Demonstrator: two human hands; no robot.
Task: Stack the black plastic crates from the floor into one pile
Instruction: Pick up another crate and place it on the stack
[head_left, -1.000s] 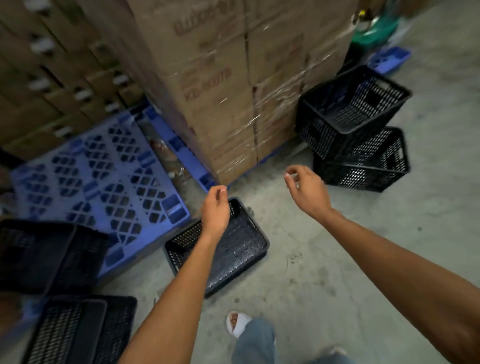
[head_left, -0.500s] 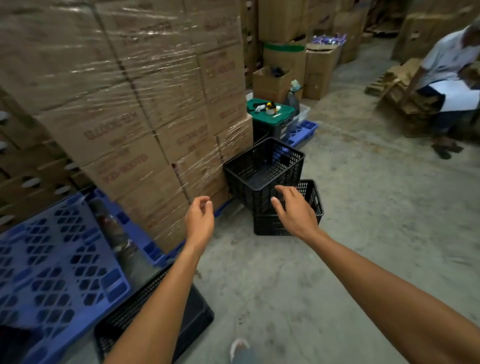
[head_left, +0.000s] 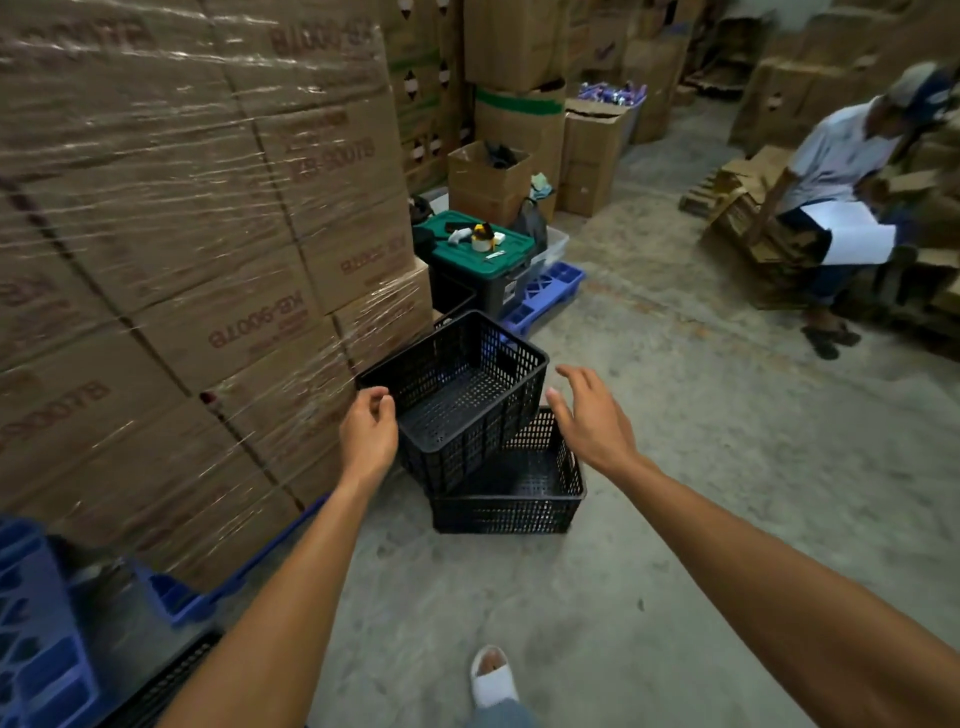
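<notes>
Two black mesh crates stand on the concrete floor ahead. The upper crate (head_left: 457, 395) sits tilted and skewed across the lower crate (head_left: 524, 493), leaning toward the wrapped boxes. My left hand (head_left: 369, 434) hovers at the upper crate's near left corner, fingers loosely curled and empty. My right hand (head_left: 589, 415) is spread open just right of that crate's near right corner, touching nothing. The edge of another black crate (head_left: 171, 680) shows at the bottom left.
A tall stack of shrink-wrapped cartons (head_left: 182, 234) on a blue pallet (head_left: 47, 649) fills the left. Behind the crates stands a green-lidded bin (head_left: 478, 249) and more cartons. A person (head_left: 841, 187) sits at the right. My sandalled foot (head_left: 493, 675) is on the floor.
My view has lifted from the floor crate near my feet and closed in on the two stacked crates. Both hands have reached forward to either side of the upper crate.
</notes>
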